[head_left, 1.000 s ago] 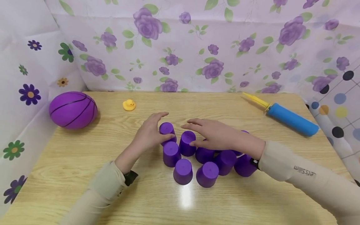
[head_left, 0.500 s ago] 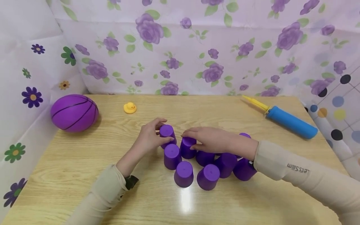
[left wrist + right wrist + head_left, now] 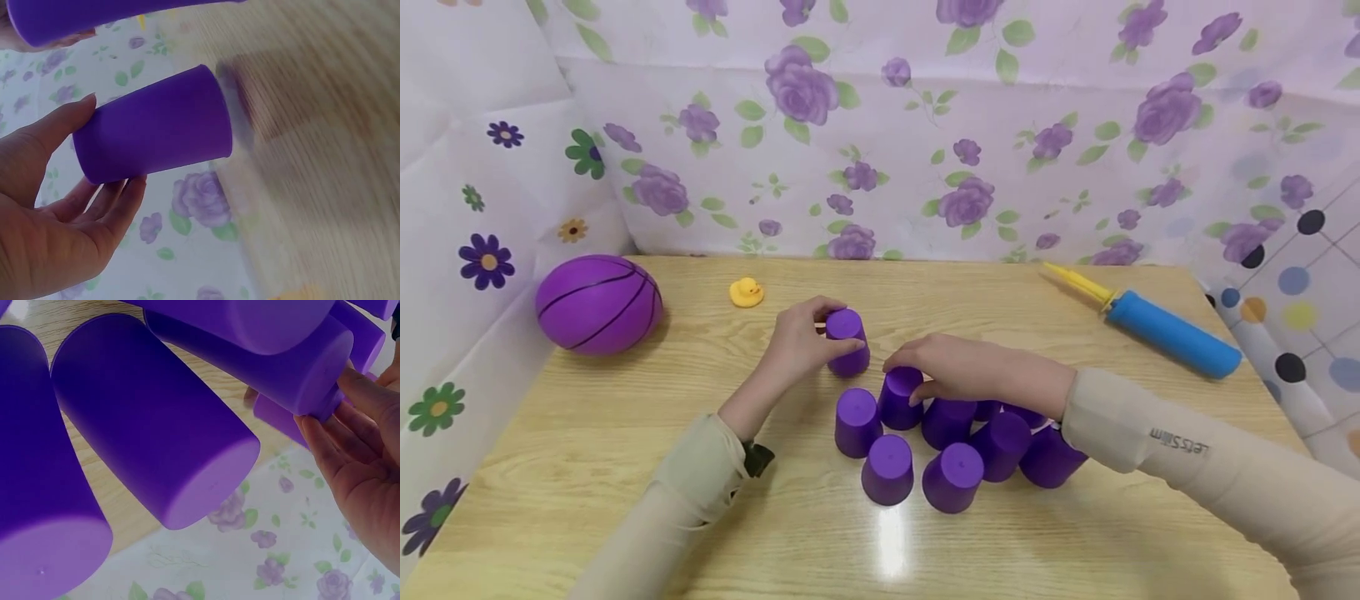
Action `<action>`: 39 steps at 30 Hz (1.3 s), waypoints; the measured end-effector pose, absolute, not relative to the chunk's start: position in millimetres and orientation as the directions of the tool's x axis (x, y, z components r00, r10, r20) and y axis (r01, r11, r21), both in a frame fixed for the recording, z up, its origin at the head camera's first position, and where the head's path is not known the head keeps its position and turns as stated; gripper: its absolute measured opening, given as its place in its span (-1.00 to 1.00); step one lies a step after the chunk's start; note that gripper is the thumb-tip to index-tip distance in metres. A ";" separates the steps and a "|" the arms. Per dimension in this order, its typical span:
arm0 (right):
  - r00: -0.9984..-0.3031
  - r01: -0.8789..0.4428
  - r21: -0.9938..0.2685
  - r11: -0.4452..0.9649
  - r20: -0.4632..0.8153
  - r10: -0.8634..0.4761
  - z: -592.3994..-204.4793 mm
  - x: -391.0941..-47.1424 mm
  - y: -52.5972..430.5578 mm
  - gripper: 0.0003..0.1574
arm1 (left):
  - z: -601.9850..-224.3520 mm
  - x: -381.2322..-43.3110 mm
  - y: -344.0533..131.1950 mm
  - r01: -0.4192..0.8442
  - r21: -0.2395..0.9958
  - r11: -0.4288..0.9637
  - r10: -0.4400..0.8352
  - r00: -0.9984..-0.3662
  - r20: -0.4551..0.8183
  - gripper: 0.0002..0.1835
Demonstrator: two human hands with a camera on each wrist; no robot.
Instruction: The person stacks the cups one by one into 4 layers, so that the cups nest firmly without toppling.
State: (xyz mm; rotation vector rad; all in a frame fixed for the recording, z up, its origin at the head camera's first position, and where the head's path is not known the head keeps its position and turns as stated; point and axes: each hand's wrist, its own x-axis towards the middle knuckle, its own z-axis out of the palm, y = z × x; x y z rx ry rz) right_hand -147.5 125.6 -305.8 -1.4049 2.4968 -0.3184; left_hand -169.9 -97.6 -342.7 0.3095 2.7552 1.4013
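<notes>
My left hand (image 3: 799,342) holds an upside-down purple cup (image 3: 848,357) near its base, thumb on the near side and fingers behind. In the left wrist view this cup (image 3: 156,125) has its rim close over the tabletop. My right hand (image 3: 958,367) grips a second upturned purple cup (image 3: 901,400) from above, thumb and fingers on either side of its base; the right wrist view shows the fingertips at that end of the cup (image 3: 325,369). Several more upturned cups stand close together, such as the front one (image 3: 952,478); some are partly hidden under the right forearm.
A purple ball (image 3: 598,304) with black lines lies at the table's left. Behind the left hand sits a small yellow rubber duck (image 3: 747,292). A blue and yellow hand pump (image 3: 1172,333) lies at the back right. Flowered sheeting (image 3: 895,125) hangs behind the wooden table (image 3: 625,433).
Both hands have closed on their cups. The left hand has moved its cup away from the group, toward the back of the table. The right hand's cup has stayed in about the same place.
</notes>
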 end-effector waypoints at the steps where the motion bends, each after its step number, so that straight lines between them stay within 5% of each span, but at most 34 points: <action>1: -0.500 -0.801 -0.313 0.511 -0.119 -0.858 -306.2 -147.7 124.9 -0.44 | -343.4 -172.7 -96.9 0.160 0.806 0.570 0.185 -0.981 0.064 -0.42; 30: -0.494 -0.797 -0.343 0.496 -0.101 -0.864 -304.5 -149.9 124.2 -0.44 | -364.2 -209.1 -75.0 0.073 0.867 0.494 0.028 -0.997 0.068 -0.42; 39: -0.485 -0.827 -0.303 0.474 -0.043 -0.874 -311.2 -149.9 132.6 -0.44 | -366.9 -209.8 -74.3 0.050 0.852 0.522 0.074 -0.997 0.013 0.00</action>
